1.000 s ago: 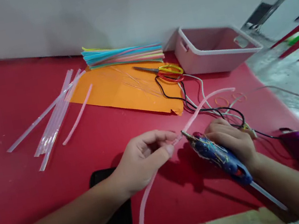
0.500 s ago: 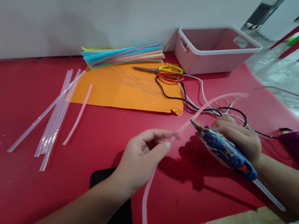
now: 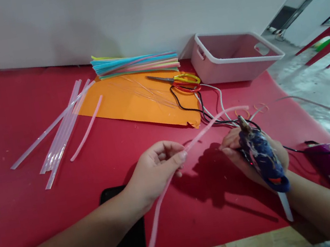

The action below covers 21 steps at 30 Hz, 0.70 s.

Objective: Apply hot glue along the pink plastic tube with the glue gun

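Soft, fuzzy and thin, the pink pipe cleaner (image 3: 207, 128), bowed diagonally from bottom centre to right of centre in the frame. Hard blue plastic for the glue gun (image 3: 265, 157), right of centre, streaked with stringy residue, with a tapered, browned nozzle and a translucent, rod-like glue stick (image 3: 285, 206) at the rear. Smooth, glossy, straight clear sticks (image 3: 62, 137) at left, overlapping on the red tabletop (image 3: 25, 220); slender strands in a many-coloured bundle (image 3: 135, 64) at upper centre, beside a flat orange sheet (image 3: 110, 101). Left hand (image 3: 160, 171) at centre, thumb and fingertips pinched on the pink pipe cleaner, one length beyond the fingertips toward the right, another below the palm toward bottom centre. Right hand (image 3: 240, 159) curled around the glue gun from beneath, partly hidden by its body; nozzle near the pipe cleaner's far end, contact unclear.
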Each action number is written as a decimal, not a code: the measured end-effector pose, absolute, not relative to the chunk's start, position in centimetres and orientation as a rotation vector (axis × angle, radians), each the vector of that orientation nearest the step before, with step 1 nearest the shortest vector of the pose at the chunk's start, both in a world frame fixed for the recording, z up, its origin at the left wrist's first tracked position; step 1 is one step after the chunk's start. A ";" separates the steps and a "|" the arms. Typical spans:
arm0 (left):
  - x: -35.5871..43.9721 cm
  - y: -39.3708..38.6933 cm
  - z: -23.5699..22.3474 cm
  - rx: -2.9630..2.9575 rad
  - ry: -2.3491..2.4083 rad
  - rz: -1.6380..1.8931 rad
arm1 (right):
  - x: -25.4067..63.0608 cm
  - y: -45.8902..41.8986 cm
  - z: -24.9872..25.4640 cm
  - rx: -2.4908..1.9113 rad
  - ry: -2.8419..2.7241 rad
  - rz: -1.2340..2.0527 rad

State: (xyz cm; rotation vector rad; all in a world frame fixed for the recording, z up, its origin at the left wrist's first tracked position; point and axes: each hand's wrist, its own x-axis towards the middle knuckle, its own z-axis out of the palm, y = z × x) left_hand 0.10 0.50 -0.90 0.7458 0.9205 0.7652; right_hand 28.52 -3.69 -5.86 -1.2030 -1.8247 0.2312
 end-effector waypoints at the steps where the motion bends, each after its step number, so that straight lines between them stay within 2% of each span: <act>1: 0.1 0.7 -0.9 0.677 0.927 0.765 | 28.4 -3.6 -5.9 -1.161 -1.859 0.229; 11: 0.3 1.3 -0.3 0.235 0.917 0.875 | 27.7 -2.7 -2.9 -1.082 -2.318 0.166; 15: 0.1 1.1 -0.5 0.359 0.859 0.934 | 27.8 -2.7 -2.7 -1.166 -2.487 0.109; 21: -0.3 0.2 -1.1 0.845 0.893 0.977 | 27.9 -2.9 -2.5 -1.188 -2.532 0.189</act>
